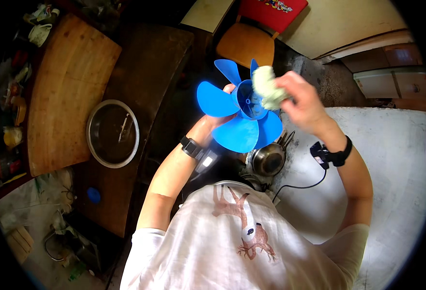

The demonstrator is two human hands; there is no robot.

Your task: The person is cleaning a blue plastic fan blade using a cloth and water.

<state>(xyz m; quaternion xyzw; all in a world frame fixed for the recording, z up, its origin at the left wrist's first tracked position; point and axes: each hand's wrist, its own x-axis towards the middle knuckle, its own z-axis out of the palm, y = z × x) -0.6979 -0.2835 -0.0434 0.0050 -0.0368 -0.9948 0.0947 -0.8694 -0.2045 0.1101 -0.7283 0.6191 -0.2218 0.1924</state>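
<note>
A blue plastic fan blade with several broad blades is held up in front of my body, its hollow round hub facing the camera. My left hand grips it from behind; most of the fingers are hidden by the blades, with a fingertip showing beside the hub. In my right hand is a bunched pale green cloth. The cloth overlaps the hub's right rim and the base of an upper blade; whether it touches them I cannot tell. Both the cloth and the right hand look slightly blurred.
On the dark wooden table at left stand a metal basin of water, a wooden board and a small blue round piece. A wooden chair is ahead. A metal pot sits below the fan blade, beside a whitish surface.
</note>
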